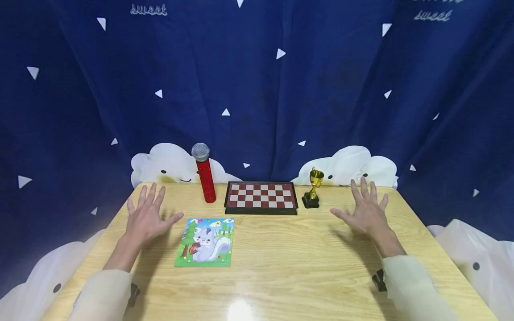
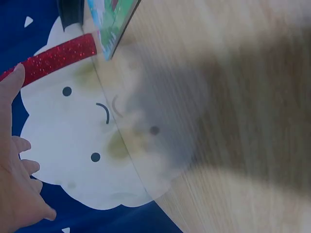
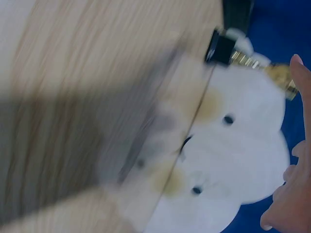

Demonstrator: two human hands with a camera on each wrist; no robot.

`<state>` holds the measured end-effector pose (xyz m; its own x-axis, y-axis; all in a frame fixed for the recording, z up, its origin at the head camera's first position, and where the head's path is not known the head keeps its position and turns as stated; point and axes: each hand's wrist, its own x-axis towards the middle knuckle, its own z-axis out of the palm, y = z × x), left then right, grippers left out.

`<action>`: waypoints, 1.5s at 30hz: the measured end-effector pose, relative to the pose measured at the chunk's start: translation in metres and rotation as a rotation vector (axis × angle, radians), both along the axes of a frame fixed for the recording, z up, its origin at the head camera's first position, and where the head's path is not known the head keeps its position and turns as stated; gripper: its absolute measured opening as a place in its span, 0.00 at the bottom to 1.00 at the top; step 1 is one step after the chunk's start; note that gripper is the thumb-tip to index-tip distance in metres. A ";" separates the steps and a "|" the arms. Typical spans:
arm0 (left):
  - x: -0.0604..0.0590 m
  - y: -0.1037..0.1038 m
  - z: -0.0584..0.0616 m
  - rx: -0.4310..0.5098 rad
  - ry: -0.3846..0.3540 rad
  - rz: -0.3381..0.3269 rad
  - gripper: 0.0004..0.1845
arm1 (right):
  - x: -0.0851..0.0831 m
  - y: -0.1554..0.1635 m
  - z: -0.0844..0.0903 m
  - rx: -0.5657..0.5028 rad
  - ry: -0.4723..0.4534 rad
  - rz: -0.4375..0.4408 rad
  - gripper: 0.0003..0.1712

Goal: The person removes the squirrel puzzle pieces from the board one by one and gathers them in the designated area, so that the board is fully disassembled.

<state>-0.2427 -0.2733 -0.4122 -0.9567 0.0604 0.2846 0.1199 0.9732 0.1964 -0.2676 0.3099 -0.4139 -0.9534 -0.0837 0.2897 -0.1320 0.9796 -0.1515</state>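
Note:
Fingers spread and holding nothing, my left hand [image 1: 146, 219] hovers over the left side of the table. Just right of it lies a squirrel picture puzzle board [image 1: 205, 243]. Behind that, a red glittery microphone [image 1: 206, 180] with a silver head stands upright; its red handle [image 2: 60, 56] also shows in the left wrist view. My right hand [image 1: 366, 213], likewise spread and without anything in it, is over the right side. Nearest to it is a small gold trophy cup [image 1: 315, 180] on a black base, seen also as a trophy [image 3: 248, 60] in the right wrist view.
A red and white chessboard [image 1: 261, 196] in a black frame lies at the back middle of the wooden table [image 1: 289, 263]. Close behind the table's far edge hangs a dark blue curtain [image 1: 257, 89] with white triangles and clouds.

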 end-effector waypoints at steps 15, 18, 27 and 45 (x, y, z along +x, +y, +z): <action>0.012 0.016 -0.005 -0.048 -0.036 -0.164 0.56 | 0.011 -0.118 0.006 -0.015 -0.003 0.177 0.63; 0.017 0.018 -0.009 -0.064 -0.053 -0.218 0.57 | 0.016 -0.143 0.000 0.007 -0.023 0.223 0.62; 0.026 0.024 -0.030 -0.030 -0.109 -0.286 0.55 | 0.032 -0.224 -0.021 0.067 -0.224 0.407 0.63; 0.039 0.031 -0.051 -0.036 -0.244 -0.335 0.53 | 0.045 -0.291 -0.040 0.138 -0.432 0.557 0.53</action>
<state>-0.2034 -0.2426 -0.4636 -0.9216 0.3856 0.0442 0.3853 0.8950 0.2248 -0.2228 0.0191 -0.4538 -0.7855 -0.5998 -0.1525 -0.5740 0.7982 -0.1830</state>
